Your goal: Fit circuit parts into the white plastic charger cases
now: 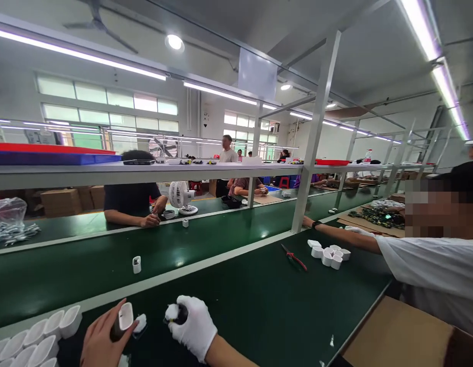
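My left hand [100, 336], bare, is closed round a white oval plastic cup [125, 317] whose open end faces up. Its outer side is dark with shade. Wearing a white glove, my right hand [196, 326] grips a small black part with a white top [172, 312] just above the green work surface. Between the hands, near my left thumb, a similar small white-and-dark piece [140, 323] lies on the surface. Rows of white oval cups [45, 336] stand to the left of my left hand.
A conveyor belt [205, 250] runs beyond a pale rail, carrying a white piece [137, 264]. Red-handled pliers [294, 257] and several white cups [328, 256] lie to the right. A metal post [316, 132] rises mid-bench. A co-worker's arm [347, 238] reaches in from the right.
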The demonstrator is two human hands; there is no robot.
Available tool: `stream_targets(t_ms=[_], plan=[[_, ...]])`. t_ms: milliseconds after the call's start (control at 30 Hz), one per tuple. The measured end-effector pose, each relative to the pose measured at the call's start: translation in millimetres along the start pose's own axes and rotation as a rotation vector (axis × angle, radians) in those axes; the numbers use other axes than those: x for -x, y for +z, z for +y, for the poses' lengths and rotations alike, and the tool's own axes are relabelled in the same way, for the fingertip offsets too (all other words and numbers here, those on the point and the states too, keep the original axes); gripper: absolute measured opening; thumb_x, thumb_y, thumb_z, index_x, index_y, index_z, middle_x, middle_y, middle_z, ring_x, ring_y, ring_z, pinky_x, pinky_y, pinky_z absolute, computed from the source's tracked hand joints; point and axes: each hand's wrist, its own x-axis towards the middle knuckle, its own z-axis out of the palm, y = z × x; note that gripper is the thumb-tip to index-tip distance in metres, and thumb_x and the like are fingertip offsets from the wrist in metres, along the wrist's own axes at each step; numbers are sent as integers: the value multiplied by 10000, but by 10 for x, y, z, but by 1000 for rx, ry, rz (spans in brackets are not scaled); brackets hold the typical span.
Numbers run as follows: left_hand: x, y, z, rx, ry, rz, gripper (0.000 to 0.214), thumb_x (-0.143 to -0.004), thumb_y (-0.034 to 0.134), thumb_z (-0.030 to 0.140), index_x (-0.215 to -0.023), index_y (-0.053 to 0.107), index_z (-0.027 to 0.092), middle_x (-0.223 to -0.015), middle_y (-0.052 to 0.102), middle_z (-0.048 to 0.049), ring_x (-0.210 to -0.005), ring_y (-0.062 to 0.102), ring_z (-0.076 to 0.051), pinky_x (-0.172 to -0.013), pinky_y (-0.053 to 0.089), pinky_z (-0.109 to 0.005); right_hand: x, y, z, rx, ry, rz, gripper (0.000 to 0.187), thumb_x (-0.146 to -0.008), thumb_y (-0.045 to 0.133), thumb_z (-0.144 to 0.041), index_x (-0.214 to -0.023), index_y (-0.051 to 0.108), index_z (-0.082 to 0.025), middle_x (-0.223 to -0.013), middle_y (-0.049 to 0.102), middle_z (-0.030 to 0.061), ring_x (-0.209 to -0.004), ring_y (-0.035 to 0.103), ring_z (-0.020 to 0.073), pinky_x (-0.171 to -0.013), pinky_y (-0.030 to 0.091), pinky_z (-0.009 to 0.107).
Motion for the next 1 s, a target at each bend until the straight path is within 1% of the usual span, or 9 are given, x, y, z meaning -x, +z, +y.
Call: stream_targets(t_ms=[67, 167, 267, 367, 433, 533, 700, 833, 1000], plan=[[69, 33, 109, 79, 89, 15, 552, -776, 493, 513, -1255, 522, 240, -1191, 607, -63, -1150, 525, -306, -946, 454, -438, -4, -10, 5, -172, -93, 134, 211, -662, 642, -224, -867, 592, -210, -832, 677, 41, -769, 647, 199, -730, 523, 296], [122, 138, 93, 144, 250, -18, 496, -755, 562, 489, -1198, 578, 266, -1141, 627, -50, -1056, 590, -270, -905, 497, -397, 16, -28, -4, -344, -272, 227, 266, -671, 651, -206, -926, 577, -223, -879, 676, 34, -797, 654, 189, -766, 535, 304], [148, 210, 18, 147, 413, -33, 448, -774, 577, 384, -1215, 575, 303, -1126, 641, -37, -1040, 605, -251, -862, 528, -363, 62, -24, -20, -360, -427, 234, 287, -675, 682, -214, -944, 585, -235, -933, 672, 38, -843, 654, 189, -788, 537, 302], [182, 226, 31, 146, 551, -10, 453, -790, 552, 280, -1239, 554, 343, -1139, 641, -24, -1060, 601, -239, -838, 538, -316, 86, 1, -21, -241, -460, 146, 231, -711, 684, -240, -929, 606, -240, -939, 669, 48, -847, 652, 192, -772, 543, 297], [214, 229, 81, 174, 565, 32, 448, -799, 536, 259, -1240, 551, 334, -1118, 642, -36, -1050, 603, -235, -857, 525, -308, 81, 8, -12, -141, -451, 76, 165, -736, 674, -240, -891, 619, -245, -905, 668, 46, -829, 650, 192, -766, 544, 299], [262, 249, 151, 245, 501, 85, 407, -813, 500, 272, -1212, 566, 318, -1099, 632, -45, -1035, 607, -233, -870, 512, -309, 65, -18, -1, -70, -495, -2, 96, -764, 667, -249, -851, 627, -257, -838, 659, 27, -781, 646, 183, -746, 545, 294], [301, 219, 212, 336, 426, 8, 419, -811, 485, 271, -1223, 554, 306, -1137, 608, -42, -1041, 612, -219, -869, 523, -301, 80, -101, -14, -100, -578, 5, 107, -809, 646, -299, -904, 629, -252, -846, 651, 36, -776, 640, 185, -754, 545, 306], [278, 85, 272, 310, 511, -50, 478, -796, 510, 205, -1268, 514, 281, -1154, 602, -55, -1046, 613, -212, -895, 520, -313, 75, -125, -9, -145, -657, 30, 181, -843, 616, -309, -1006, 617, -231, -943, 659, 75, -871, 639, 211, -791, 544, 341], [232, -6, 305, 252, 621, -31, 541, -813, 521, 173, -1338, 436, 274, -1148, 595, -64, -1031, 617, -197, -890, 526, -301, 22, -94, 31, -155, -778, 79, 231, -906, 522, -320, -1082, 589, -186, -1017, 654, 114, -941, 622, 222, -812, 537, 362]])
